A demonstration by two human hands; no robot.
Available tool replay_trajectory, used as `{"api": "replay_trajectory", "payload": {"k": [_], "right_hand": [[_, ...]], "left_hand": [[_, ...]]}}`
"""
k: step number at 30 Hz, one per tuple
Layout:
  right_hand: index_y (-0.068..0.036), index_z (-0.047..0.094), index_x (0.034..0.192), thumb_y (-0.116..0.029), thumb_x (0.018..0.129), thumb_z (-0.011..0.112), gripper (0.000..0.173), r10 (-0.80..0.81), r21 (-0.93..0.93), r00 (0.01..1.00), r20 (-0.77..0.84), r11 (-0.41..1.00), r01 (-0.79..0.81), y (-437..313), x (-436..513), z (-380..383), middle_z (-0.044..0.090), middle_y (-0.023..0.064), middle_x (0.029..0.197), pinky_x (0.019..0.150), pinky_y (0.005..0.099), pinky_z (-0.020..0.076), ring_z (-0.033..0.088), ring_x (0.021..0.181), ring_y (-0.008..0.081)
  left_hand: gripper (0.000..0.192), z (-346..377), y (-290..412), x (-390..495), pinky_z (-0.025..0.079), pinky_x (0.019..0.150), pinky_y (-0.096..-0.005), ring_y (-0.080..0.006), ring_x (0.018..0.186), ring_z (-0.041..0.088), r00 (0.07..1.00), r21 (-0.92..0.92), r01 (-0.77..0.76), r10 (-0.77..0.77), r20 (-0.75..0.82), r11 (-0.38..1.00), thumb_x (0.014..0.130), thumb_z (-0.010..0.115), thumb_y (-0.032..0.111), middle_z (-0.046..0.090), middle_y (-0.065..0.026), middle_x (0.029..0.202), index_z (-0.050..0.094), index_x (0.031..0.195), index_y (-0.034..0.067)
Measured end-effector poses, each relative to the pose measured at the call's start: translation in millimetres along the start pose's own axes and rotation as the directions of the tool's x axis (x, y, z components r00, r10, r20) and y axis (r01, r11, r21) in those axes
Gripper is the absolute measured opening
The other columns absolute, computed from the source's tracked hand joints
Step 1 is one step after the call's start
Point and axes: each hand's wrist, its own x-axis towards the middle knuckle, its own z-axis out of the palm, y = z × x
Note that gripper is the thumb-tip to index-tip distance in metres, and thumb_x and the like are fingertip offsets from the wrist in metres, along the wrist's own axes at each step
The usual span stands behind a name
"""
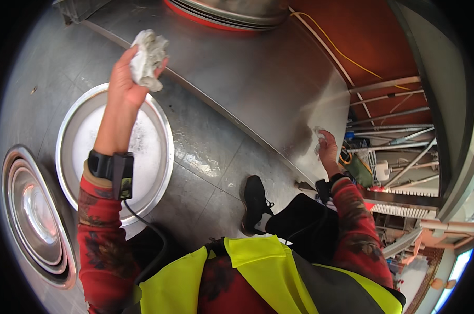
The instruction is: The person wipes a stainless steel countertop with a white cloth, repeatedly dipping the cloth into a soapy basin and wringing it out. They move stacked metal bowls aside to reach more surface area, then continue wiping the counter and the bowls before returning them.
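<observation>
My left hand is raised at the upper left, its fingers and thumb around a crumpled whitish cloth. Beneath that forearm a large round metal basin rests on the floor. Over at the right, my right hand has a smaller whitish cloth at its fingertips, against the right end of a stainless steel surface. This surface looks wet or shiny near the cloth. Both wrists wear dark straps with small devices.
Nested metal bowls lie at the far left on the tiled floor. A large round metal vessel with a red lower rim stands on the steel surface. Metal poles and a green bag are at the right. Wet patches shine on the floor.
</observation>
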Motion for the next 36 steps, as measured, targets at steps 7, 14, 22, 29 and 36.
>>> {"api": "replay_trajectory", "payload": {"k": [7,14,22,29,36], "right_hand": [[-0.024,0.055,0.129,-0.024,0.086,0.06,0.043,0.551,-0.335,0.708,-0.441,0.631,-0.7,-27.4,-59.3,89.8,0.057,0.0079,0.124,0.085,0.0625,0.0424,0.048,0.118,0.0343],[-0.017,0.065,0.112,-0.002,0.07,0.064,0.045,-0.17,-0.133,0.921,-0.351,0.982,0.131,-253.0,9.9,181.2,0.062,0.0095,0.117,0.097,0.046,0.0395,0.054,0.114,0.0326],[-0.015,0.071,0.103,-0.01,0.078,0.061,0.028,-0.845,-0.303,0.473,0.25,0.395,0.867,-317.4,50.1,184.6,0.056,0.0006,0.131,0.104,0.0455,0.0348,0.033,0.139,0.0245],[-0.011,0.076,0.085,-0.017,0.076,0.061,0.018,-0.608,-0.143,0.146,0.781,0.054,0.988,-162.6,-13.2,61.1,0.062,0.003,0.125,0.112,0.0464,0.031,0.04,0.134,0.0235],[-0.014,0.075,0.075,-0.012,0.073,0.063,0.012,-0.022,-0.142,0.17,0.985,0.456,0.879,-39.0,-87.4,-39.8,0.068,0.0043,0.099,0.104,0.0472,0.0376,0.056,0.11,0.0239]], "left_hand": [[0.038,-15.1,-27.7,-9.8,0.053,0.095,-0.0471,-0.0334,0.11,0.063,0.978,-0.014,0.067,-0.068,-0.197,0.998,0.092,0.058,0.016,0.064,-0.0167,0.122,0.056,0.127,0.001],[0.038,-16.1,-50.3,-8.7,0.054,0.094,-0.0482,-0.0325,0.107,0.064,0.975,-0.03,0.104,-0.108,-0.193,0.994,0.091,0.061,0.017,0.065,-0.0154,0.119,0.058,0.125,0.002],[0.037,-13.9,-53.1,-4.9,0.054,0.094,-0.0479,-0.0333,0.109,0.063,0.972,-0.02,0.11,-0.112,-0.205,0.994,0.092,0.06,0.016,0.064,-0.0163,0.122,0.057,0.126,0.001],[0.036,-15.9,-60.0,-6.2,0.056,0.092,-0.0446,-0.0332,0.105,0.065,0.961,-0.014,0.159,-0.158,-0.228,0.987,0.093,0.059,0.016,0.065,-0.0173,0.119,0.058,0.124,0.0],[0.035,-24.7,-67.6,-4.1,0.054,0.094,-0.0471,-0.0313,0.109,0.064,0.954,-0.028,0.201,-0.202,-0.221,0.979,0.092,0.06,0.015,0.065,-0.0146,0.12,0.058,0.124,0.001]]}}
